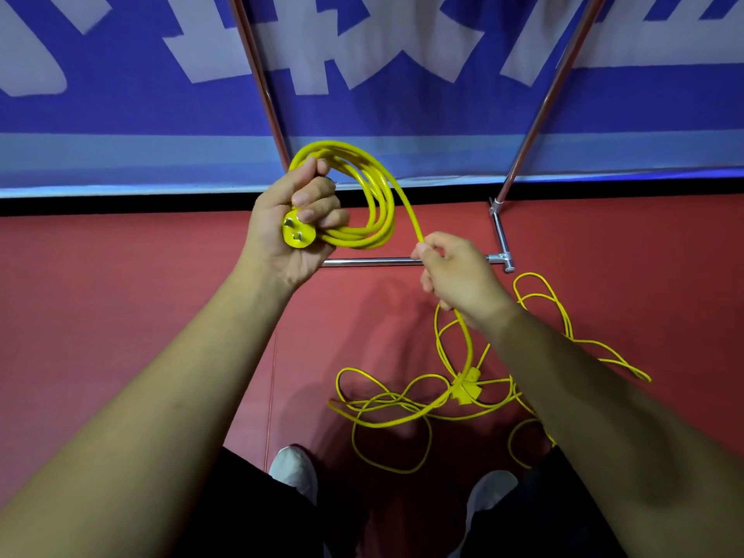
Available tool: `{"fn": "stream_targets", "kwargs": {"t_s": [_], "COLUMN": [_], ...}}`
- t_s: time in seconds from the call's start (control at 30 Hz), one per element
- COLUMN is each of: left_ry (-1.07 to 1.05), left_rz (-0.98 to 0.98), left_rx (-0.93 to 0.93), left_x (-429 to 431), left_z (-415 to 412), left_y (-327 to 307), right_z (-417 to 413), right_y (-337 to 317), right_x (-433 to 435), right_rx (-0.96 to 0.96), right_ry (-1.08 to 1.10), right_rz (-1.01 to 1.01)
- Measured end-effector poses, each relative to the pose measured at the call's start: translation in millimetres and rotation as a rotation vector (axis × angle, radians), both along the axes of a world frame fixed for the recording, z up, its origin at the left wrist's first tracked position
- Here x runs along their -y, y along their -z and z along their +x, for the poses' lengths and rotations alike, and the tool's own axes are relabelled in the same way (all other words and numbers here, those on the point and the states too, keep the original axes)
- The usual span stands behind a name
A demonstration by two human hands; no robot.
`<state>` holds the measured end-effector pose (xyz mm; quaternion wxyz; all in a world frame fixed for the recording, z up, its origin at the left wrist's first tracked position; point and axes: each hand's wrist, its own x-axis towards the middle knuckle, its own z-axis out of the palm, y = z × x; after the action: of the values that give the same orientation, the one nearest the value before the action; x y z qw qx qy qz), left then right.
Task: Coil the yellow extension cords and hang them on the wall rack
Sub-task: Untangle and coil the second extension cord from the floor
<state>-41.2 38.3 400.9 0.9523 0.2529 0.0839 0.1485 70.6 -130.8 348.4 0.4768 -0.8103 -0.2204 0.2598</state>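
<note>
Yellow extension cord (376, 203): coil gripped in left hand (288, 231), strand pinched by right hand (459, 275); banner (120, 102) lettering unreadable.

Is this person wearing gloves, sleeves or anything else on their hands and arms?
No. The left hand and right hand are bare, with no gloves, rings or watch showing. The left forearm and right forearm are uncovered, and no sleeve comes into view. The nails that show are short and plain.
</note>
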Motion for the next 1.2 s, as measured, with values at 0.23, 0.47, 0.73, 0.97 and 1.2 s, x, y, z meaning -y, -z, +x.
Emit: {"fn": "stream_targets", "kwargs": {"t_s": [0.23, 0.47, 0.73, 0.97, 1.2], "left_ry": [0.262, 0.246, -0.147, -0.309, -0.204], "left_rz": [-0.093, -0.083, 0.081, 0.512, 1.278], "left_rx": [0.122, 0.135, -0.018, -0.237, -0.562], "left_x": [-0.4, 2.1, 3.8, 1.9, 12.6], "left_z": [-3.9, -0.1, 14.3, 13.3, 7.9], "left_y": [1.9, 5.6, 11.7, 13.4, 20.7], "right_z": [9.6, 9.8, -6.3, -19.1, -15.0], "right_y": [1.1, -8.7, -19.5, -32.2, -49.2], "right_x": [-2.6, 2.9, 4.6, 9.3, 12.8], "right_rx": [-0.060, -0.121, -0.193, -0.442, -0.586], "right_ry": [0.153, 0.057, -0.401, -0.576, -0.655], "right_rz": [0.067, 0.018, -0.050, -0.061, 0.084]}}
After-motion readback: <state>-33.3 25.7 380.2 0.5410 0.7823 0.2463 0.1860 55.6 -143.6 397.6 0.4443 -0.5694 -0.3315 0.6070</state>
